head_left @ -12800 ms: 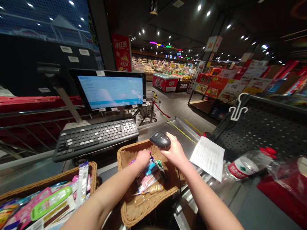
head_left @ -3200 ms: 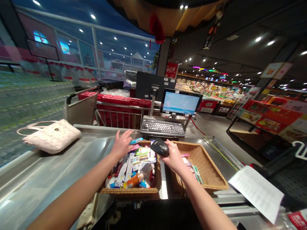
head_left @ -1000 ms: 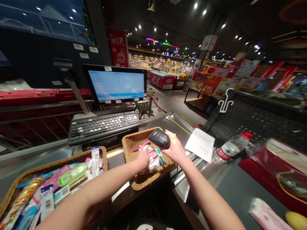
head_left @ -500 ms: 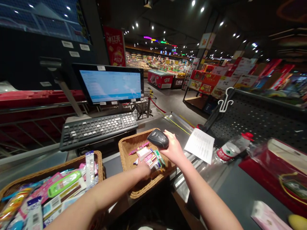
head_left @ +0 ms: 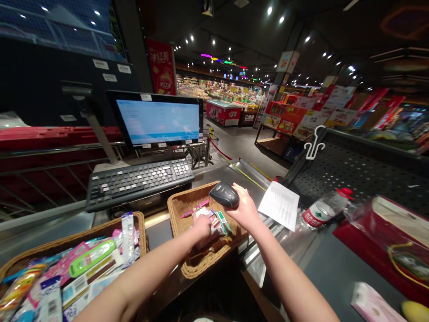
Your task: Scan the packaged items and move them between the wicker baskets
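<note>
My right hand (head_left: 245, 209) is closed around a black handheld barcode scanner (head_left: 224, 194), held over the middle wicker basket (head_left: 177, 212). Inside that basket my left hand (head_left: 201, 226) is closed, fingers curled down among small packaged items. What its fingertips grip is partly hidden. Beside the fingers lie a small box with a green end and barcode (head_left: 222, 219) and white-and-pink packets. A pink pen-like item (head_left: 195, 209) rests along the basket's far side.
At left stands a fuller wicker basket (head_left: 143, 237) with several packaged goods. Behind are a keyboard (head_left: 140, 181) and a monitor (head_left: 161, 120). To the right lie a printed sheet (head_left: 279, 205), a water bottle (head_left: 321, 210), a red bag (head_left: 375, 237) and a tissue pack (head_left: 373, 302).
My left hand has moved up and slightly away from me over the packets in the basket. The scanner stays in my right hand, nearly still. The whole view has shifted slightly.
</note>
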### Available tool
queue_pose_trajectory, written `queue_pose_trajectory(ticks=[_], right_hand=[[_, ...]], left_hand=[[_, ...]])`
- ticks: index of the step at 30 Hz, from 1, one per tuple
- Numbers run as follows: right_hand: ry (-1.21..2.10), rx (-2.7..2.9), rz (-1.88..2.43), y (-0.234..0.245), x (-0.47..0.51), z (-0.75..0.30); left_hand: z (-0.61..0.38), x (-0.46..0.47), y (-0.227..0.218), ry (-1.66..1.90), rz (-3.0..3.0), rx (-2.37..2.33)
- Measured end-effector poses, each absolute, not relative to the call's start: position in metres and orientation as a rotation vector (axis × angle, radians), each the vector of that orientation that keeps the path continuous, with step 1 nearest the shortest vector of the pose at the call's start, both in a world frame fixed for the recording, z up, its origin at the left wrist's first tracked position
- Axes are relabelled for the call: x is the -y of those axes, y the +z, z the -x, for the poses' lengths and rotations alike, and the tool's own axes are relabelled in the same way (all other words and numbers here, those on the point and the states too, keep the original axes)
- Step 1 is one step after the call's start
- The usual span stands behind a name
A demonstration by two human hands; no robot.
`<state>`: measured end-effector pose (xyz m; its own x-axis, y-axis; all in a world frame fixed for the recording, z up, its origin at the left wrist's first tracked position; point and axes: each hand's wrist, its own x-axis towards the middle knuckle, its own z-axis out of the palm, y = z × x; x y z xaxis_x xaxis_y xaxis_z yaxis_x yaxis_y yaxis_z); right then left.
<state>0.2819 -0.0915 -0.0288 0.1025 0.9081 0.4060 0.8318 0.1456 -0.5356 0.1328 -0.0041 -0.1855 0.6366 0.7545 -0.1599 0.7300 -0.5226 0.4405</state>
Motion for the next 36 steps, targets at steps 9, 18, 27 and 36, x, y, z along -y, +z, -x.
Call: queue_pose_trajectory(ticks=[9,18,27,36], right_hand=[[0.099,1.733,1.695,-0.027,0.093,-0.28],[0.047,1.711,1.649,-0.023,0.092,-0.273],[-0.029,1.702,1.564,-0.014,0.086,-0.263],[-0.019,1.737,1.567,-0.01,0.088,-0.245]], left_hand=[[-0.112,-0.018,-0.135,0.319,-2.473,-1.29],[-0.055,-0.05,-0.068,0.638,-2.345,-1.339],[-0.021,-0.049,-0.019,0.891,-2.384,-1.38],[0.0,-0.034,0.001,1.112,-2.514,-1.453]])
